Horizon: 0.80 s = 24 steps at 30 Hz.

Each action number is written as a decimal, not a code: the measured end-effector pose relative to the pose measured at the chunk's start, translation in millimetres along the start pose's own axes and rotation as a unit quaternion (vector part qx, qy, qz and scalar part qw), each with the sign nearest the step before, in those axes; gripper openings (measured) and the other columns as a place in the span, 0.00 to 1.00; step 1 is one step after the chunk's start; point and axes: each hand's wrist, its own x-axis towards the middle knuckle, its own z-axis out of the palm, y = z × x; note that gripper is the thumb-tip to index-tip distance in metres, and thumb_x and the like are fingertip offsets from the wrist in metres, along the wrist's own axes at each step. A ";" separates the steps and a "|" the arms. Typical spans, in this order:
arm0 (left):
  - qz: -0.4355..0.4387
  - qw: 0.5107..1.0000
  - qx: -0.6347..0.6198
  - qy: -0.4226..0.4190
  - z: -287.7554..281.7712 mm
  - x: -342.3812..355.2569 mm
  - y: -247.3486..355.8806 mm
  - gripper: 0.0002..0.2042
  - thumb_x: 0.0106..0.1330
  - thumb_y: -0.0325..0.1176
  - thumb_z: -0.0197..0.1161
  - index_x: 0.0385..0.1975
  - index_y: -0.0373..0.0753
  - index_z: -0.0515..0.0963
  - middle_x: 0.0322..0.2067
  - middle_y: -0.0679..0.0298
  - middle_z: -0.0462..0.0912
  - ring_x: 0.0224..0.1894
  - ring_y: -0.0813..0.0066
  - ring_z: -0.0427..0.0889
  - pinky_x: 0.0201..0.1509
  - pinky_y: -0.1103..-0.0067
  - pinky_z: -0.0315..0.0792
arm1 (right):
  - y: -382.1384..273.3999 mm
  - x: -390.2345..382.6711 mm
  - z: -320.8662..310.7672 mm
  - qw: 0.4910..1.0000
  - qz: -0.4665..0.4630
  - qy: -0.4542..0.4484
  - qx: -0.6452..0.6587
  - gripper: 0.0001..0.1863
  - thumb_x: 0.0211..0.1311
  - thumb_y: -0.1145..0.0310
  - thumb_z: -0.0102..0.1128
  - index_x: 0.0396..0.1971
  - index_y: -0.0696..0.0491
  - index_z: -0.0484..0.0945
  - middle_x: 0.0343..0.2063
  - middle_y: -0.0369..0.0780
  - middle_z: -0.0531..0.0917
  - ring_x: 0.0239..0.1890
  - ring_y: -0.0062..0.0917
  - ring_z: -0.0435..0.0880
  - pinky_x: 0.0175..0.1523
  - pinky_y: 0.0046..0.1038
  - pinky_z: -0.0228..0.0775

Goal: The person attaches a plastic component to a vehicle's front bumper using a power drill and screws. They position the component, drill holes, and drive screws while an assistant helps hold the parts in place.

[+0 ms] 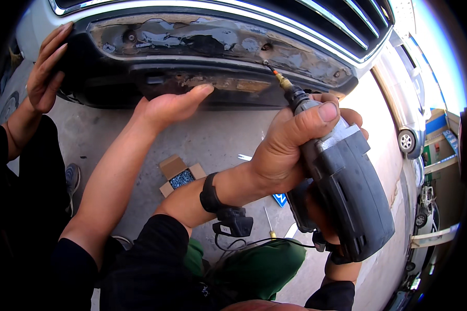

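My left hand (290, 137) is closed around the front housing of a black and grey power drill (347, 186). Behind the drill's body, my right hand (324, 217) is at the grip, its fingers mostly hidden. From the chuck a bit (283, 80) reaches up to the dirty plate-mounting area of a car's front bumper (192, 41). Its tip meets the panel just below a dark hole (266, 46); whether a screw sits there is too small to tell. A co-worker's hand (174, 106) lies open under the bumper's lower edge, and another co-worker's hand (46, 70) rests on the bumper's left end.
On the concrete are an open cardboard box of screws (181, 179), a screwdriver (273, 234) and a partly hidden blue plate (280, 199). A dark cable (254, 240) runs between my wrist devices. The co-worker crouches at left. Parked cars (406, 119) stand at right.
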 end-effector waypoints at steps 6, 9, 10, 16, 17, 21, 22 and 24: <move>0.013 1.000 -0.005 -0.022 -7.2 6.1 -5.8 0.26 0.63 0.51 0.65 0.54 0.43 0.66 0.50 0.54 0.80 0.58 0.56 0.80 0.62 0.58 0.76 | 5.0 8.7 -12.1 0.996 0.078 -0.023 0.042 0.27 0.52 0.65 0.76 0.54 0.49 0.80 0.47 0.37 0.86 0.48 0.31 0.85 0.56 0.34 0.75; 0.002 1.000 0.026 -0.015 -12.6 6.3 -3.4 0.27 0.62 0.52 0.66 0.54 0.43 0.66 0.50 0.53 0.80 0.59 0.56 0.79 0.63 0.58 0.76 | 11.2 7.2 -8.6 0.996 0.084 -0.014 0.036 0.28 0.51 0.65 0.77 0.54 0.49 0.80 0.47 0.37 0.86 0.49 0.31 0.85 0.56 0.34 0.75; -0.005 0.999 0.037 -0.011 -14.0 6.1 -2.6 0.28 0.62 0.52 0.66 0.54 0.43 0.66 0.50 0.53 0.80 0.59 0.56 0.79 0.63 0.58 0.75 | 12.2 5.0 -5.9 0.996 0.083 -0.008 0.031 0.28 0.51 0.65 0.77 0.54 0.49 0.80 0.47 0.37 0.86 0.49 0.31 0.85 0.56 0.34 0.75; -0.018 0.999 0.049 -0.013 -15.6 3.2 -0.6 0.30 0.62 0.54 0.66 0.54 0.42 0.64 0.50 0.52 0.80 0.59 0.55 0.79 0.63 0.58 0.75 | 14.3 -0.8 5.8 0.997 0.077 0.010 0.016 0.29 0.51 0.64 0.77 0.55 0.49 0.79 0.48 0.37 0.86 0.50 0.31 0.84 0.57 0.34 0.74; -0.017 0.999 0.050 -0.005 -14.1 2.3 0.4 0.29 0.62 0.54 0.66 0.54 0.42 0.64 0.50 0.52 0.80 0.59 0.55 0.79 0.63 0.58 0.75 | 15.5 -0.4 6.5 0.997 0.077 0.011 0.017 0.29 0.51 0.64 0.77 0.55 0.49 0.79 0.48 0.37 0.86 0.50 0.31 0.84 0.57 0.34 0.74; -0.014 0.999 0.046 0.009 -9.0 1.4 3.2 0.29 0.63 0.55 0.65 0.54 0.41 0.65 0.50 0.53 0.80 0.60 0.55 0.78 0.63 0.60 0.76 | 19.1 -5.0 2.3 0.996 0.086 0.014 0.019 0.29 0.51 0.64 0.77 0.56 0.49 0.79 0.48 0.37 0.85 0.50 0.31 0.84 0.57 0.34 0.74; -0.014 0.999 0.044 0.010 -8.6 1.6 3.0 0.29 0.63 0.55 0.64 0.54 0.41 0.66 0.50 0.54 0.80 0.60 0.55 0.78 0.63 0.60 0.76 | 20.7 -6.0 1.6 0.995 0.091 0.016 0.022 0.30 0.51 0.64 0.77 0.56 0.49 0.79 0.49 0.37 0.85 0.50 0.31 0.84 0.57 0.34 0.74; -0.009 0.999 0.039 0.009 -7.1 4.6 1.0 0.28 0.64 0.55 0.63 0.53 0.41 0.67 0.50 0.55 0.81 0.60 0.55 0.78 0.63 0.61 0.76 | 23.6 -9.0 -2.1 0.994 0.101 0.018 0.027 0.30 0.51 0.64 0.77 0.56 0.49 0.79 0.49 0.37 0.85 0.51 0.31 0.84 0.58 0.34 0.74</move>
